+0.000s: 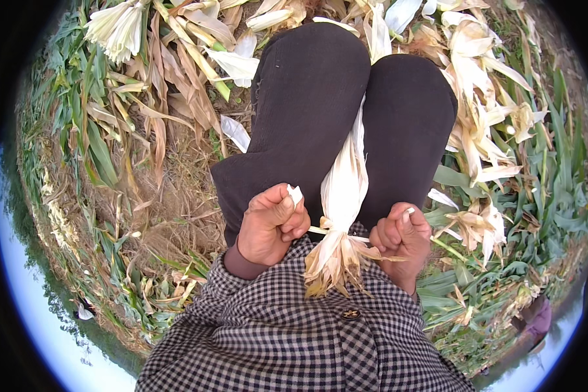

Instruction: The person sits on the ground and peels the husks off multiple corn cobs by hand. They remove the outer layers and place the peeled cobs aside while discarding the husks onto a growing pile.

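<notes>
A bundle of pale corn husks (345, 191) lies lengthwise between my thighs, its frayed brownish ends spread over my checked shirt. A narrow husk strip (358, 238) runs around the bundle near those ends. My left hand (276, 223) is closed on one end of the strip, and a white tip pokes out above the thumb. On the other side, my right hand (404, 239) grips the strip's other end, with a small pale bit showing at the thumb. The strip looks stretched between both fists.
Another tied husk bundle (119, 27) lies at the upper left. Loose husks (475, 88) are heaped beyond my right knee. Dry and green corn stalks (196, 54) litter the ground. A person in purple (539, 318) is partly visible at the lower right edge.
</notes>
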### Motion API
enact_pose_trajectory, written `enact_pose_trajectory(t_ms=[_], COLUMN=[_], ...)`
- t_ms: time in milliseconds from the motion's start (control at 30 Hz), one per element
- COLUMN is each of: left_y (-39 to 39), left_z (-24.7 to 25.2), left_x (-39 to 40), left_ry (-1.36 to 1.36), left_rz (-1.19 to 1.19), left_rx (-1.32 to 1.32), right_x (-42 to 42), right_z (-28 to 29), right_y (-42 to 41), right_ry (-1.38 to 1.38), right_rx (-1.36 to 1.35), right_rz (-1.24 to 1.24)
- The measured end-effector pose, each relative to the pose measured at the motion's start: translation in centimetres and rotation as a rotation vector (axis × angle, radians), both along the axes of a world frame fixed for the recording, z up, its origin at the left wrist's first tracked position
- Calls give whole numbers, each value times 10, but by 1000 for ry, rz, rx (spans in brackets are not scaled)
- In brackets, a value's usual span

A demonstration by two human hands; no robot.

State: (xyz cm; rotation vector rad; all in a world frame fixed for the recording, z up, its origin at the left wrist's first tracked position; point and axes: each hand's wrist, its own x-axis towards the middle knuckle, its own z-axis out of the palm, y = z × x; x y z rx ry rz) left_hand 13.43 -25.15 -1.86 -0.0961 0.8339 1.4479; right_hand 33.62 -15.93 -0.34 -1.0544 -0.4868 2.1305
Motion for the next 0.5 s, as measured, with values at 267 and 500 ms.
enact_pose_trajectory(t_ms=[267, 500], left_y=[64, 65], left_z=[21, 25], left_x=[-10, -4], left_ry=[356, 524], left_rz=[-566, -763], left_rx=[60, 276], right_x=[-43, -58], right_z=[41, 17], right_y=[70, 71], right_ry=[-298, -223], right_rx=[1132, 756], right_rz=[604, 628])
